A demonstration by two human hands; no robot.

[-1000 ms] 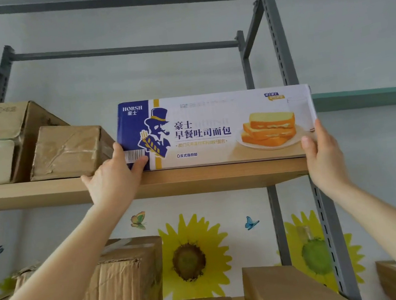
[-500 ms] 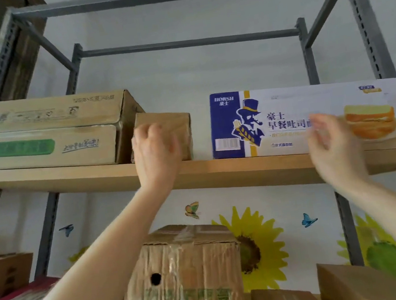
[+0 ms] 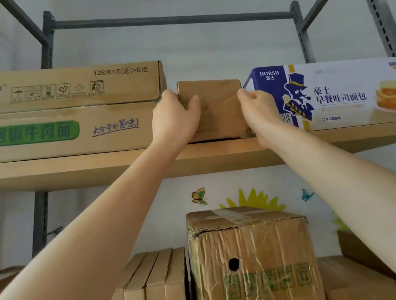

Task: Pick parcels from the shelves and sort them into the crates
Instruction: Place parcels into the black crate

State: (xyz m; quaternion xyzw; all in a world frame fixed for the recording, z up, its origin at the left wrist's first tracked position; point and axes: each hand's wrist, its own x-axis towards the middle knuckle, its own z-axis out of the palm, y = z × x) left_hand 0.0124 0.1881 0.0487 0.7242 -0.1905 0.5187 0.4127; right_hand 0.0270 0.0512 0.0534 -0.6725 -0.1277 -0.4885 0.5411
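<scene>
Pick step: small brown parcel (image 3: 213, 107) on upper shelf (image 3: 66, 169).
Our left hand (image 3: 174, 120) and right hand (image 3: 257, 107) clasp its sides; next we judge a straight pull outward.

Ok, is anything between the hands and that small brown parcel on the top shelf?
No. The left hand and right hand already clasp the small brown parcel at its sides. The noodle carton and bread box flank it closely.

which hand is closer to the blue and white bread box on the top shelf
Right. The right hand grips the small brown parcel beside the bread box; the left hand is on the parcel's far side.
</scene>
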